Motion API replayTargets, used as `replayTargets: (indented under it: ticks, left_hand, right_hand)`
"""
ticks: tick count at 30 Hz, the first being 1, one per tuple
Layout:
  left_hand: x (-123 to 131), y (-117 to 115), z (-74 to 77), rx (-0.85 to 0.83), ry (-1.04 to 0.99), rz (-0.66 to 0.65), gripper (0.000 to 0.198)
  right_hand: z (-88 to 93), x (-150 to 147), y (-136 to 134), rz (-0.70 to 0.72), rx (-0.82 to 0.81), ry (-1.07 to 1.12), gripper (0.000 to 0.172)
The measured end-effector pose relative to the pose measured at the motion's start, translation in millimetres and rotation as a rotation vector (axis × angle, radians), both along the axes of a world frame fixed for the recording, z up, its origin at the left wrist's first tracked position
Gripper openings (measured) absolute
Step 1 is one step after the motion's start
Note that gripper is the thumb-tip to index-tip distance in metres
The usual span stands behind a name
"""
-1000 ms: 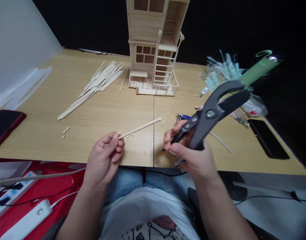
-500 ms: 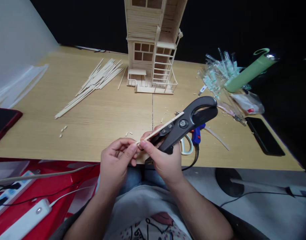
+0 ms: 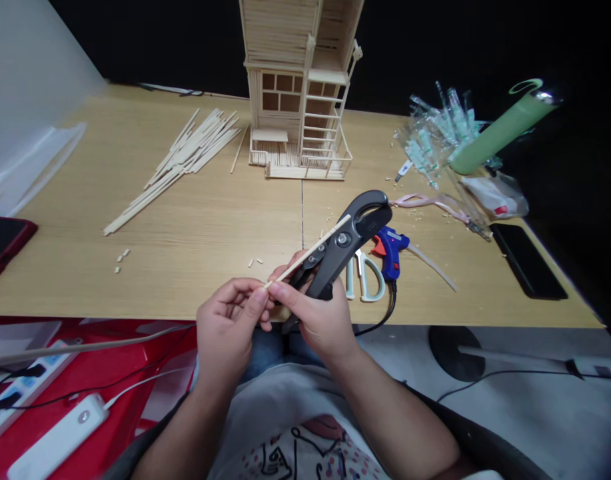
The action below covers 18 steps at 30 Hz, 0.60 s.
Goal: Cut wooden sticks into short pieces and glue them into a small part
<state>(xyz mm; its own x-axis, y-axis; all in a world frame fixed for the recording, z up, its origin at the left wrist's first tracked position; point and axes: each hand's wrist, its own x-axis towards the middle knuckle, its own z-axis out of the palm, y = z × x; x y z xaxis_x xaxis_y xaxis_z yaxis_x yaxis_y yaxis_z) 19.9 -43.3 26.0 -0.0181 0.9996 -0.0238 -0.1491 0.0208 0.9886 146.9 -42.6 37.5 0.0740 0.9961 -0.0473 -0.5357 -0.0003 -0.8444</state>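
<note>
My left hand [image 3: 232, 323] and my right hand [image 3: 318, 317] meet over the table's front edge. Both pinch the near end of a thin wooden stick [image 3: 312, 252] that slants up to the right. The right hand also grips the handles of black cutting pliers [image 3: 350, 237], whose head points away from me alongside the stick. A tall model house of wooden sticks [image 3: 298, 87] stands at the back middle of the wooden table [image 3: 185, 227]. A pile of long sticks [image 3: 178, 163] lies to its left.
White scissors [image 3: 366, 277] and a blue glue gun [image 3: 388, 250] lie right of my hands. A green roll [image 3: 495, 130], plastic packets [image 3: 435, 143] and a black phone [image 3: 528, 260] are at the right. Power strips [image 3: 55, 437] lie on red at lower left.
My hands came together: the right hand brought the pliers down and left, and now also pinches the stick's near end. The view shifted slightly downward.
</note>
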Motion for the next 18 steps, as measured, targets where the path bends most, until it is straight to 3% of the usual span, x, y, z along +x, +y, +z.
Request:
replayTargets:
  ticks: [3,6,11,18]
  left_hand:
    - [1.2,0.2,2.8,0.051,0.086,0.015,0.011]
    - [0.0,0.1,1.0,0.145,0.158,-0.002,0.003]
    - [-9.3,2.7,-7.8,0.352,0.307,-0.111,0.009]
    - [-17.1,5.5,-9.7,0.423,0.356,-0.114,0.01]
  right_hand:
    - [-0.7,1.1,-0.4,-0.016,-0.027,-0.019,0.025]
    - [-0.2,5.0,0.4,-0.04,-0.098,0.036,0.035]
    - [7.9,11.6,3.2,0.09,-0.27,0.181,0.049]
    - [12.0,9.2,2.9,0.121,-0.3,0.181,0.047]
